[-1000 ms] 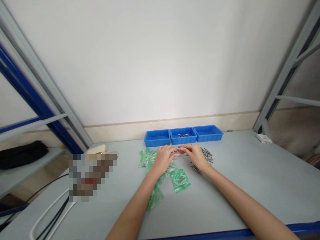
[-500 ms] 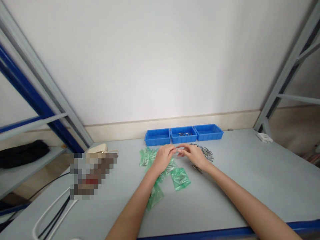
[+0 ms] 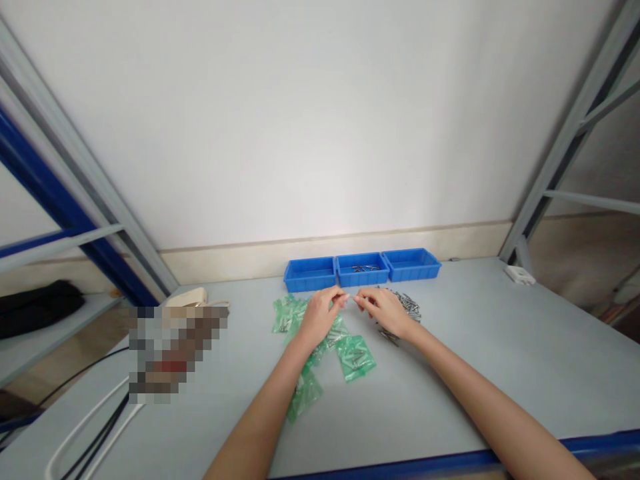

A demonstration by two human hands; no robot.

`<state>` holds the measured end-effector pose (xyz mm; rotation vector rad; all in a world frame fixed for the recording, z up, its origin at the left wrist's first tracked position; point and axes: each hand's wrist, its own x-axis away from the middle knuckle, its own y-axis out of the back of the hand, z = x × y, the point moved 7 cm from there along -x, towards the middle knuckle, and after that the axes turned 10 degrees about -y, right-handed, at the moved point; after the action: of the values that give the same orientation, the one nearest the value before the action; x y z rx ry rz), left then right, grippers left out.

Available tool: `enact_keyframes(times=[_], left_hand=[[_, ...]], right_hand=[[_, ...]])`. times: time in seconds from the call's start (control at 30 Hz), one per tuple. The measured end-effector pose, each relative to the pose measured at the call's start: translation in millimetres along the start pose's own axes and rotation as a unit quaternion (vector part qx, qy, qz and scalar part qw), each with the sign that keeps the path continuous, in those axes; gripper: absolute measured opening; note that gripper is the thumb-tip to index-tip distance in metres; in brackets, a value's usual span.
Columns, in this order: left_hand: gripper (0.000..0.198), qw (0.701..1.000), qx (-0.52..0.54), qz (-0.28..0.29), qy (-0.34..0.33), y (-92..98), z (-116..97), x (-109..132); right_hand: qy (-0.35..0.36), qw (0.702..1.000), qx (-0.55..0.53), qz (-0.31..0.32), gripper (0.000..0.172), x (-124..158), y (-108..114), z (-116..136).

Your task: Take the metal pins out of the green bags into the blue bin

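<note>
My left hand (image 3: 320, 317) is closed in a pinch above several green plastic bags (image 3: 356, 360) that hold small metal parts. A tiny whitish bit shows at its fingertips, too small to name. Facing it across a narrow gap, my right hand (image 3: 385, 312) also has thumb and fingers pressed together; what they grip, if anything, I cannot make out. Behind and beneath the right hand lies a pile of loose metal screws (image 3: 411, 308), partly covered by it. A few more screws (image 3: 389, 337) lie near its wrist.
Three blue bins stand in a row near the wall: a left bin (image 3: 310, 275), a middle bin (image 3: 361, 275) with some metal pieces, and a right bin (image 3: 413, 267). A cream-coloured object (image 3: 186, 298) and white cables (image 3: 90, 417) are at left; a white object (image 3: 520, 275) sits at far right.
My fingertips, close together over a clear or whitish bit before, are now slightly apart. The whole view has shifted a little, so the table things appear farther left.
</note>
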<state>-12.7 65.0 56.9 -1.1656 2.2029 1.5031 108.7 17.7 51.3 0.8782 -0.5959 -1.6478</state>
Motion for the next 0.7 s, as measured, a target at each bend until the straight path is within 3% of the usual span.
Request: enact_keyframes(times=[0.27, 0.4, 0.57, 0.7], left_hand=[[0.042, 1.0, 0.0, -0.01, 0.019, 3.7, -0.1, 0.1], [0.043, 0.999, 0.022, 0.005, 0.03, -0.1, 1.4, 0.8], [0.031, 0.998, 0.054, 0.005, 0.033, -2.7, 3.9, 1.1], [0.032, 0.998, 0.049, 0.005, 0.033, -2.6, 3.8, 0.7]], right_hand=[[0.031, 0.997, -0.066, -0.038, 0.021, 0.1, 5.8, 2.2], [0.039, 0.996, -0.067, -0.044, 0.026, 0.6, 8.0, 3.2], [0.036, 0.998, -0.041, -0.038, 0.039, 1.4, 6.0, 4.0], [0.029, 0.998, -0.049, -0.037, 0.035, 1.4, 5.1, 3.0]])
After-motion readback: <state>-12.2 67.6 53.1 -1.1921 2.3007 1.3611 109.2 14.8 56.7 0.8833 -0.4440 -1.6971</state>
